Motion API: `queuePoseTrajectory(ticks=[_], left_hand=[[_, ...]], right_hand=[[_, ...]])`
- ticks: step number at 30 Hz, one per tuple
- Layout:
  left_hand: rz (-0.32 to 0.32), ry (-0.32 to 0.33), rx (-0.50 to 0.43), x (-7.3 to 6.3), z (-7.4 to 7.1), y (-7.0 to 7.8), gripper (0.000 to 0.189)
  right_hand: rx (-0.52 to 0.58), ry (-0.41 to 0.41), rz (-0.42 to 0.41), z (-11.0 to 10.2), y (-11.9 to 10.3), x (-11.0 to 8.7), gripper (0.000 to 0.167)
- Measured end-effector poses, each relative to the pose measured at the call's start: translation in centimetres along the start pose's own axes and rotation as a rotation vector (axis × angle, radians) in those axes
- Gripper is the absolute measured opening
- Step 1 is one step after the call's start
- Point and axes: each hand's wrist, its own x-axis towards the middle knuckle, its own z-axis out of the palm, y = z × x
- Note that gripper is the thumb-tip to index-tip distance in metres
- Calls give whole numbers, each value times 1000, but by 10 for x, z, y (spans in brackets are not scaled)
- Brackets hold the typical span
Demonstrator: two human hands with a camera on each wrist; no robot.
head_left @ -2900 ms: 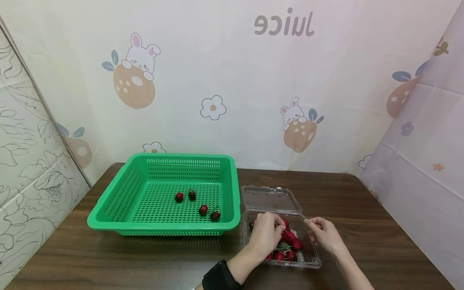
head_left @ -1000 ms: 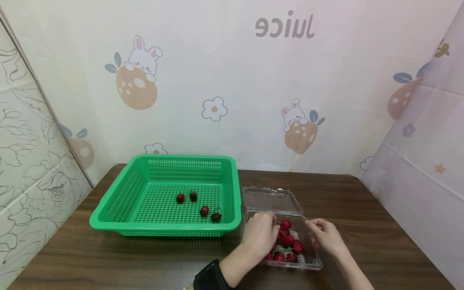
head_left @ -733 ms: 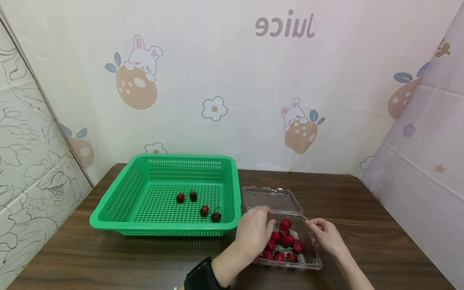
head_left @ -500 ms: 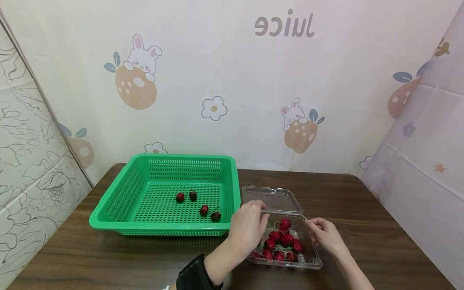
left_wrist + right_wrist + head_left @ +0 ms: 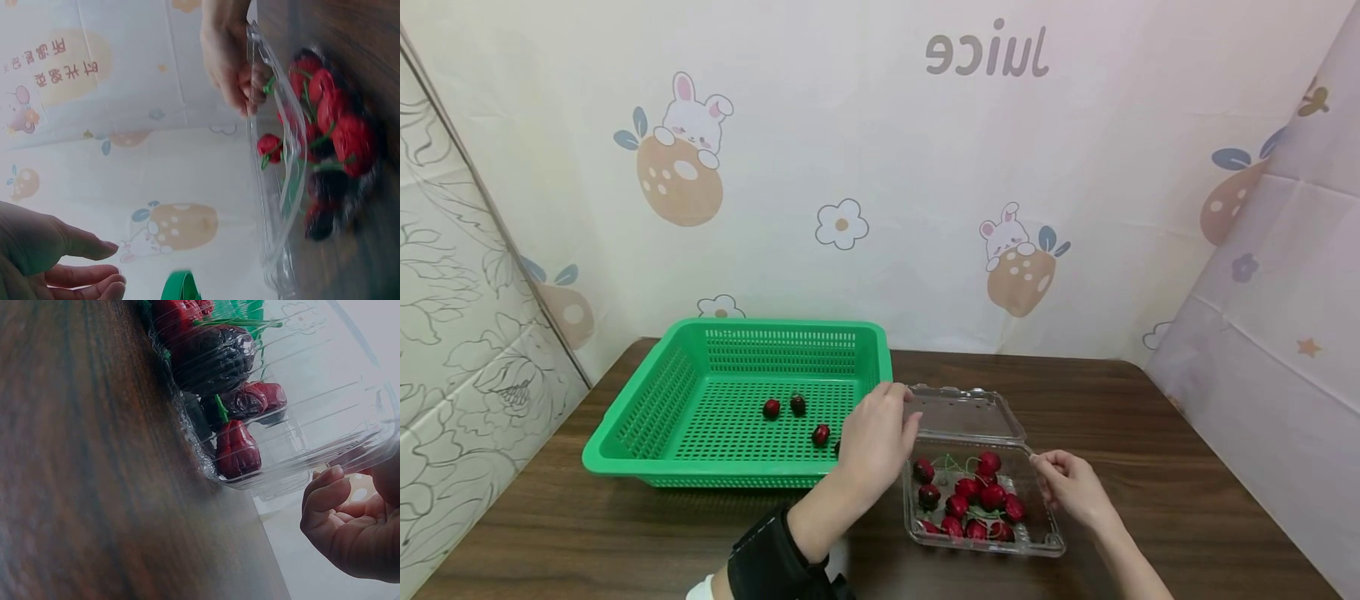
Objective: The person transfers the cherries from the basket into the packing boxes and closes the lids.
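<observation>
A clear plastic clamshell (image 5: 1037,547) lies on the table with its lid (image 5: 966,417) folded back. Several red and dark cherries (image 5: 992,498) with green stems sit inside it. My right hand (image 5: 1075,485) pinches the box's right rim between thumb and fingers, as the right wrist view also shows. My left hand (image 5: 871,442) is in the air between the box and a green basket (image 5: 737,467), overlapping the basket's right rim. In the left wrist view its thumb (image 5: 94,245) and fingers stand apart, and no cherry shows between them.
Inside the basket lie a few cherries (image 5: 821,435), one mostly hidden behind my left hand. Both containers stand side by side on a dark wooden table (image 5: 1112,417). A printed curtain (image 5: 910,275) hangs behind it, with more fabric at both sides.
My left hand has left the cherries in the clamshell and moved left and up toward the basket, uncovering dark cherries at the box's left side. The right hand keeps its place on the rim.
</observation>
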Motion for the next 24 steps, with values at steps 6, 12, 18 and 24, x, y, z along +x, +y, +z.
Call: queuePoseTrajectory(ticks=[6,12,18,24], left_hand=[[-37,-30,33,4,-8,-12,19],[-90,-79,59,10,-14,-28,24],[-136,-111,95,14,-14,-45,26],[-188,-169,159,17,-10,-62,25]], right_hand=[[3,0,-10,0,0,0,19],[11,-2,-6,0,0,0,20],[16,-6,-7,0,1,0,20],[14,-7,-16,0,4,1,20]])
